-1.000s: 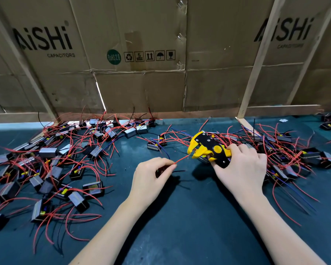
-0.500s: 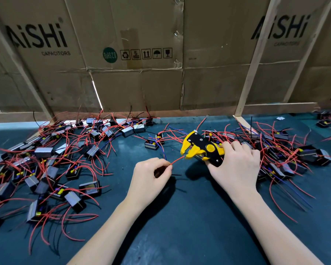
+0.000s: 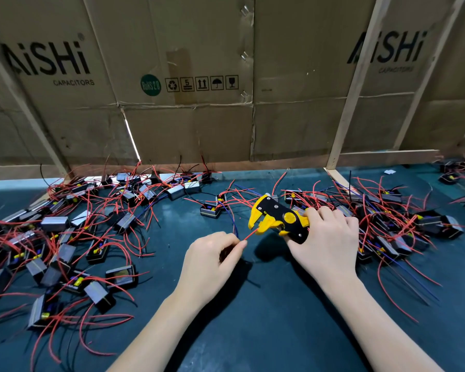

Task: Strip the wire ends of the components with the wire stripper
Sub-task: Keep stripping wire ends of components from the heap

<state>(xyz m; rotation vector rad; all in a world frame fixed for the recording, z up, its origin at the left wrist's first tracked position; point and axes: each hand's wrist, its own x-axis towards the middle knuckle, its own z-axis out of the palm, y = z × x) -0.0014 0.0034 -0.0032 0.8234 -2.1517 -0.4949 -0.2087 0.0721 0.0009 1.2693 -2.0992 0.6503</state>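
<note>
With the left hand (image 3: 212,260) pinching a red wire (image 3: 250,234) whose tip sits at the mouth of the wire stripper (image 3: 277,220) gripped in the right hand (image 3: 328,242) above the table (image 3: 266,331), a shallow feed could nick the strands.

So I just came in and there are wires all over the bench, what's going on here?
A person is stripping wire ends. The right hand grips a yellow and black wire stripper, and the left hand pinches a red wire whose end reaches the stripper's head. Piles of small components with red wires lie on the dark table to the left and right, in front of a cardboard wall. Whether the tool has cut yet cannot be told.
</note>
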